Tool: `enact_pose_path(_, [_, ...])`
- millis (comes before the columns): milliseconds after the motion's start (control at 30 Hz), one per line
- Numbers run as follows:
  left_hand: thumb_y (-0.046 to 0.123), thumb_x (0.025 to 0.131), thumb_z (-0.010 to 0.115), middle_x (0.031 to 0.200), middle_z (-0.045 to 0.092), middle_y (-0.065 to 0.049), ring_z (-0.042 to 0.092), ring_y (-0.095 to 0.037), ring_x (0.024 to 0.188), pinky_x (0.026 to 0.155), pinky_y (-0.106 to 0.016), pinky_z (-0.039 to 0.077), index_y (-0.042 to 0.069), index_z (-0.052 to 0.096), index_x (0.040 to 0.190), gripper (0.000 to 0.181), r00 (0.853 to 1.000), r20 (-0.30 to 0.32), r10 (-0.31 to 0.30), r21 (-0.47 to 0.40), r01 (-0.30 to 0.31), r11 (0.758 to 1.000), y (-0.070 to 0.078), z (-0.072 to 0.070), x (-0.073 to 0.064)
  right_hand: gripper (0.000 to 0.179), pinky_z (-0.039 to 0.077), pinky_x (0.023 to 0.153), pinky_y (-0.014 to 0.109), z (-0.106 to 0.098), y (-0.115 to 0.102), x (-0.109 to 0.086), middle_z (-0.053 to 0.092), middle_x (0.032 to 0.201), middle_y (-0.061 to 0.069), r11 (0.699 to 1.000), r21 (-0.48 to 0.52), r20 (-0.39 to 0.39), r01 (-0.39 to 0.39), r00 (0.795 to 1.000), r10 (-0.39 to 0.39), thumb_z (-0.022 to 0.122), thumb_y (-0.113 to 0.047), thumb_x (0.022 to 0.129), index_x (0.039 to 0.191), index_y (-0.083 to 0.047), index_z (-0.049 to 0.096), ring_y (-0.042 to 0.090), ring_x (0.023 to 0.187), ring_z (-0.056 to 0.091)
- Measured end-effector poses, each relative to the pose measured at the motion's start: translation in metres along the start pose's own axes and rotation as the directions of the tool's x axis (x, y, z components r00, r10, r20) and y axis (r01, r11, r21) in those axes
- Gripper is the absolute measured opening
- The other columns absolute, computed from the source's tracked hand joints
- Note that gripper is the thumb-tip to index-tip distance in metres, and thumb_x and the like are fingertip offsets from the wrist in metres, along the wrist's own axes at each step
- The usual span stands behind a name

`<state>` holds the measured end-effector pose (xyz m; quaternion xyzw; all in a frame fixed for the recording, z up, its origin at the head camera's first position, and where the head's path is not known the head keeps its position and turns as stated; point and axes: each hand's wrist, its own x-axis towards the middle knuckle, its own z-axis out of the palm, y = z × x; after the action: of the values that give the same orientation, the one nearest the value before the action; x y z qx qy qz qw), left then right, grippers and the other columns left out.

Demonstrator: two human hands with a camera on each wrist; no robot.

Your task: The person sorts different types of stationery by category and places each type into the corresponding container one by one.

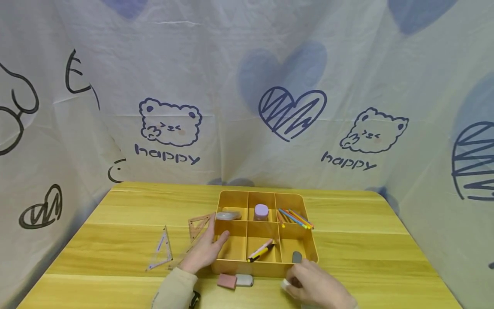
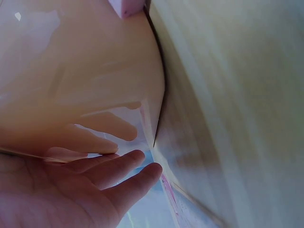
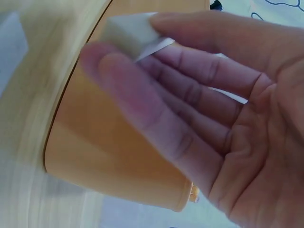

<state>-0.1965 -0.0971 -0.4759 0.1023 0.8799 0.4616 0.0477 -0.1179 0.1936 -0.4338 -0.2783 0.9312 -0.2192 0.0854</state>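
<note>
A yellow six-compartment organizer box [image 1: 262,269] stands on the table. My left hand [image 1: 205,249] rests at its left side, thumb over the rim, straight fingers along the outer wall; in the left wrist view those fingers [image 2: 118,173] show beside the glossy wall. Below the front right corner, my right hand [image 1: 314,281] pinches a white eraser [image 3: 130,33] between thumb and fingertips, the box's wall behind it. A grey eraser [image 1: 296,257] lies in the front right compartment. A pink eraser [image 1: 227,281] and a whitish eraser [image 1: 245,280] lie in front of the box.
In the box are a clear-grey item [image 1: 227,215], a lilac container [image 1: 261,212], colored pencils [image 1: 295,218] and pens [image 1: 261,251]. Left of it lie a clear set square [image 1: 161,253] and an orange-tinted set square [image 1: 197,225]. A printed curtain [image 1: 231,107] hangs behind the table.
</note>
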Motion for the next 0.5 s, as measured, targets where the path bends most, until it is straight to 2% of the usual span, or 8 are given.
enact_pose_path(133, [0.029,0.108,0.046,0.16,0.017,-0.037,0.029,-0.053,0.146,0.121,-0.064,0.025,-0.005,-0.002,0.159,0.078,1.0,0.0,0.0,0.004,0.0,1.0,0.0005,-0.0008,0.0002,0.035,0.03,0.048,0.011,-0.0023,-0.0005,0.002,0.036,0.056,-0.019,0.998,0.043,0.002,0.048,0.999,-0.048,0.067,-0.017,0.094,0.062,-0.021,0.054,-0.008,0.051,0.032])
enact_pose_path(300, [0.029,0.108,0.046,0.16,0.018,-0.037,0.029,-0.053,0.146,0.121,-0.064,0.025,-0.004,-0.002,0.16,0.078,1.0,0.001,-0.002,0.001,0.002,1.0,0.0012,-0.0008,0.0002,0.031,0.031,0.048,0.012,-0.0052,-0.0012,0.0029,0.039,0.057,-0.019,0.991,0.125,-0.004,0.04,0.999,-0.04,0.067,-0.017,0.094,0.065,-0.022,0.058,-0.007,0.052,0.033])
enact_pose_path(500, [0.027,0.108,0.046,0.159,0.019,-0.039,0.029,-0.054,0.146,0.121,-0.064,0.025,-0.005,-0.002,0.159,0.077,1.0,0.0,0.0,-0.002,0.0,1.0,0.001,-0.0006,0.0004,0.017,0.042,0.053,0.014,-0.0083,-0.0015,-0.0004,0.05,0.064,-0.021,0.993,0.105,-0.12,0.056,0.992,-0.044,0.07,-0.013,0.086,0.073,-0.023,0.067,-0.008,0.059,0.043])
